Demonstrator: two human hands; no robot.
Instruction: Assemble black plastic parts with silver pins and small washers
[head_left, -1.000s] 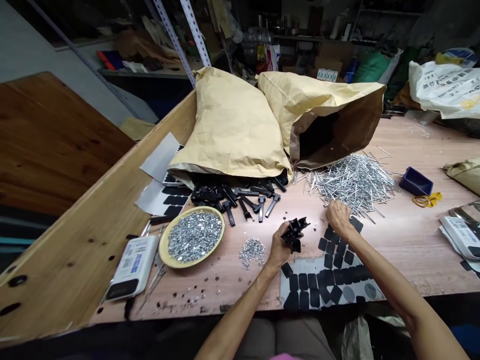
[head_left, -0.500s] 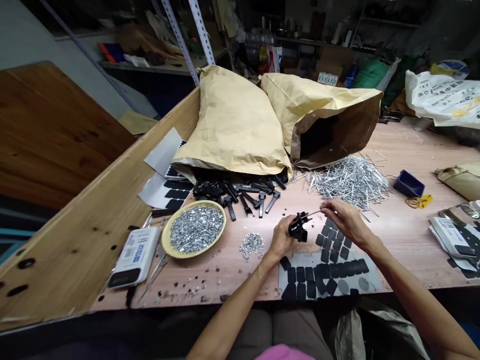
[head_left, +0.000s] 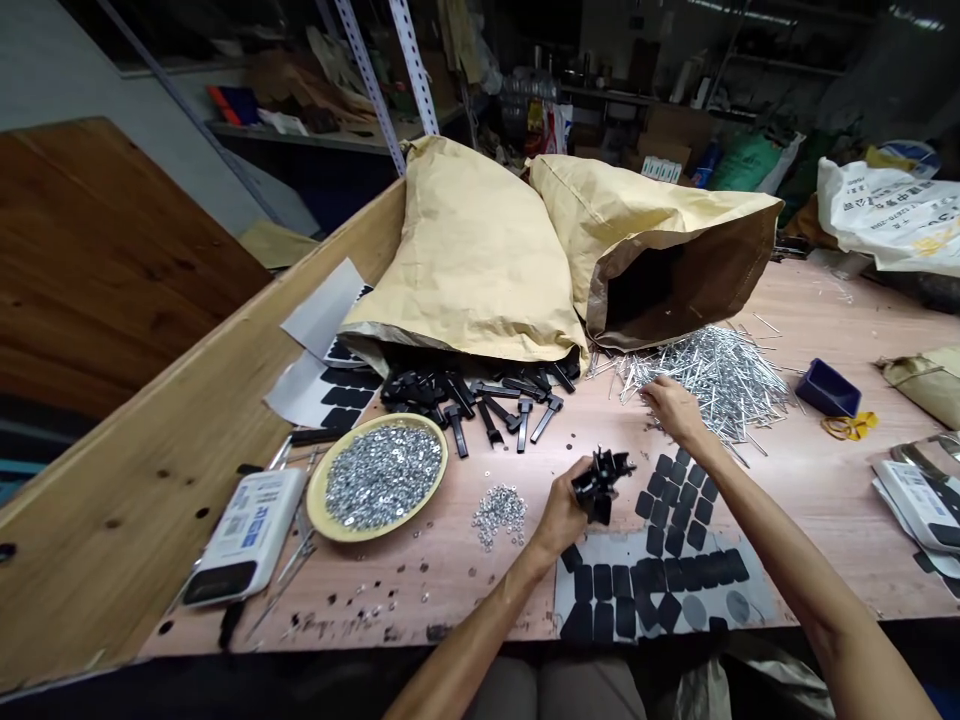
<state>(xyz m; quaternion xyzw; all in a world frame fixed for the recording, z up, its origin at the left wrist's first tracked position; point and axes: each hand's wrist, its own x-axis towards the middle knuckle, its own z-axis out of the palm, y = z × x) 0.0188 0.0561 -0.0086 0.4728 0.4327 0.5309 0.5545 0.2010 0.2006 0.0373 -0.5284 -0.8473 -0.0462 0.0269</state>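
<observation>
My left hand (head_left: 561,512) is closed around several black plastic parts (head_left: 602,482) bunched together, held just above the table. At the left edge of a heap of thin metal pins (head_left: 727,375), my right hand (head_left: 671,408) has its fingertips pinched together; whether a pin is between them is too small to tell. Below my hands, black rounded pads (head_left: 679,500) lie in rows, some of them on a pale backing sheet (head_left: 754,600). A small pile of metal nuts (head_left: 500,512) lies left of my left hand.
A yellow bowl (head_left: 321,500) full of small metal pieces stands at left, beside a white box (head_left: 251,530). Black plastic pieces (head_left: 525,415) spill from a paper sack (head_left: 480,260); another sack (head_left: 675,210) gapes open. A blue tray (head_left: 829,388) sits right. A wooden board (head_left: 285,310) edges the left side.
My right hand has moved from the black parts up to the pin heap. The pin it held at the parts no longer shows sticking out. My left hand still holds the parts.
</observation>
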